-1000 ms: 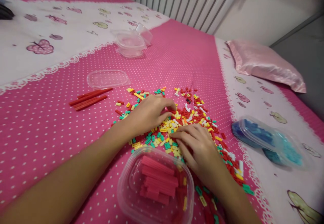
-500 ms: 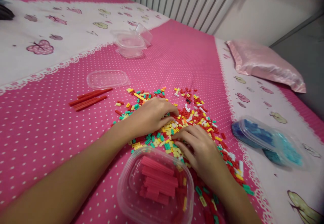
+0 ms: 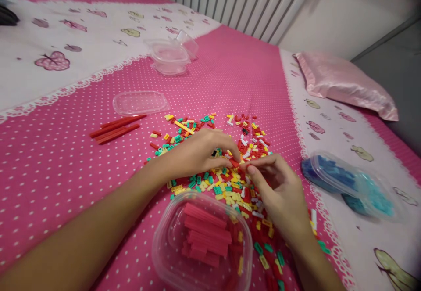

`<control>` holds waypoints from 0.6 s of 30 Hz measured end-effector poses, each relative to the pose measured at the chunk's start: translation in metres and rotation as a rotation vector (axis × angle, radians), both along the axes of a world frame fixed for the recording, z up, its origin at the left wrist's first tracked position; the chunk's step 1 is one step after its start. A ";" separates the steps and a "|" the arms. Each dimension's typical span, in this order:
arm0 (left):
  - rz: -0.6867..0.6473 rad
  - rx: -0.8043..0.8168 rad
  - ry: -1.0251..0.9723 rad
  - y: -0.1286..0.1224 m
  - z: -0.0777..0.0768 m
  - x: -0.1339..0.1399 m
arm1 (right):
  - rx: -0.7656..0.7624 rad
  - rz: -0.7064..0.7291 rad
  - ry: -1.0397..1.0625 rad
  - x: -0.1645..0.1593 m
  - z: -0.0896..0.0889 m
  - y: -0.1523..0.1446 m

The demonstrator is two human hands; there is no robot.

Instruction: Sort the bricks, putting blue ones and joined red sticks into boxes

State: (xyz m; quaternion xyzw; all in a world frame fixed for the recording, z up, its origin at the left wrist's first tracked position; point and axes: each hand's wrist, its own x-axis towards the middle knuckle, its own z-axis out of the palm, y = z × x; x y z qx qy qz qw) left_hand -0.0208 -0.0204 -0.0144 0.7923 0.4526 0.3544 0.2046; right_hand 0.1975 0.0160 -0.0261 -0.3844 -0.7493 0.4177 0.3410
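Observation:
My left hand (image 3: 210, 152) is over the middle of a spread of small red, yellow, green and white plastic building bricks (image 3: 235, 190). Its thumb and fingertips pinch a red brick (image 3: 234, 163). Close against it, my right hand (image 3: 279, 190) has thumb and index finger closed at the same spot; a bit of red shows at their tips, but its shape is mostly hidden. The two hands' fingertips nearly touch. Just in front of the hands stands a clear plastic container (image 3: 158, 238) with stacked red ribbed bars (image 3: 205, 234) showing inside.
Several long red bars (image 3: 115, 129) lie on the pink dotted bedsheet (image 3: 66, 159) at left, near a clear lid (image 3: 141, 103). Clear containers (image 3: 169, 56) stand farther back. Tubs of blue pieces (image 3: 348, 185) sit at right, below a pink pillow (image 3: 345, 82).
My right hand has risen off the bricks and moved up and right, turning its thumb toward me. My left hand has shifted slightly right, and a red brick now shows between its fingertips.

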 end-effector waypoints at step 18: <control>-0.068 0.043 0.022 -0.004 0.001 0.008 | -0.179 0.019 0.043 -0.002 0.004 0.001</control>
